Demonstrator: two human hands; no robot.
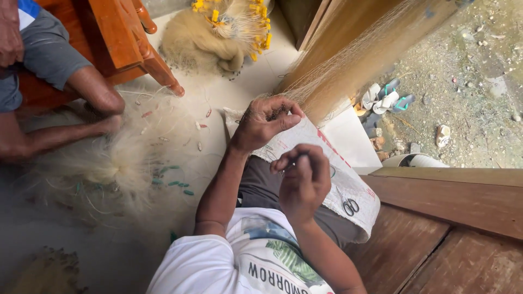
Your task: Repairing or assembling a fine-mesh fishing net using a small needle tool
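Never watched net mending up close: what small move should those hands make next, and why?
Probably the right hand should bring its pinched tool up to the bunch of fishing net gripped by the left hand. The left hand holds the mesh taut toward the doorframe, and the right hand sits just below it, fingers closed.

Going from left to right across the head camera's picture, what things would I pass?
Another person's bent leg → loose net heap on the floor → left hand → right hand → scissors → sandals → gravel ground.

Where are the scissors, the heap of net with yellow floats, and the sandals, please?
scissors (351, 206): head view, on the handle loops.
heap of net with yellow floats (210, 38): head view, on the piled mesh.
sandals (388, 99): head view, on a white sole.
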